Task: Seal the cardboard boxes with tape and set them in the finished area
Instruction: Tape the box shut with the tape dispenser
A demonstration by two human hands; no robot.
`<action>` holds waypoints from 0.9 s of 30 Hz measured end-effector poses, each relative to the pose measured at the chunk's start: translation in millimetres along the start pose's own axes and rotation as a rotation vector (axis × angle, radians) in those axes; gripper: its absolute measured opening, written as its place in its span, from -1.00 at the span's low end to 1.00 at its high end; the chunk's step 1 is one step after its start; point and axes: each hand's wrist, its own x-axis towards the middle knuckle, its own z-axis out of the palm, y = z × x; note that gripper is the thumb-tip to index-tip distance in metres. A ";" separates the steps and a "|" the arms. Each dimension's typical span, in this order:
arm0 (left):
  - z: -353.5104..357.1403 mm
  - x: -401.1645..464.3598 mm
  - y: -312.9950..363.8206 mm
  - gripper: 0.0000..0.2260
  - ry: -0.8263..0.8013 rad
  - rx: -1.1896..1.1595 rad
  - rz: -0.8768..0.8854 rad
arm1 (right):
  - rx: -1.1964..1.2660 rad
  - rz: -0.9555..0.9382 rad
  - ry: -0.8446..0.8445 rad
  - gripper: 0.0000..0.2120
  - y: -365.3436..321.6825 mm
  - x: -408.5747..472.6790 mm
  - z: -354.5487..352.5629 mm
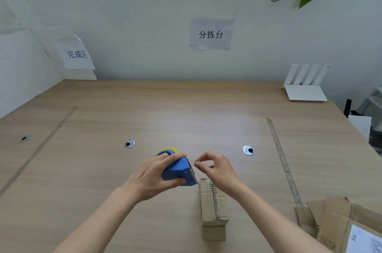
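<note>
Gripping the blue tape dispenser (178,170) in my left hand (151,178), I pinch at what I take to be the tape's end with my right hand (215,168), thumb and forefinger together. Just below the dispenser stands the small cardboard box (213,209); it looks light and stiff, likely to slide, best held by its sides.

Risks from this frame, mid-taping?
1. The right hand pinches near the serrated blade of the tape dispenser, so a fingertip could get nicked.
2. The left hand grips the dispenser, so neither hand steadies the small box; it may shift.
3. The tape end is too thin to see; it may have slipped back.
</note>
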 end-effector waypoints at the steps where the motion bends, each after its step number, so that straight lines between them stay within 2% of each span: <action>1: -0.8 -0.7 0.1 -0.44 -0.020 0.018 -0.011 | 0.004 0.004 -0.007 -0.96 0.5 -2.1 1.3; 7: 12.2 -8.3 0.0 -0.37 -0.172 0.172 -0.082 | -0.047 0.155 -0.129 -0.91 19.8 -30.6 3.7; 10: 22.9 -18.8 -2.8 -0.35 -0.240 0.201 -0.120 | -0.022 0.270 -0.126 -0.88 49.5 -50.8 -10.7; 16: 54.7 -31.2 -0.4 -0.44 -0.320 0.193 -0.149 | -0.007 0.535 -0.229 -0.88 101.6 -88.2 -44.9; 27: 81.7 -29.3 -0.3 -0.45 -0.339 0.176 -0.188 | 0.035 0.611 -0.178 -0.90 119.1 -86.8 -34.3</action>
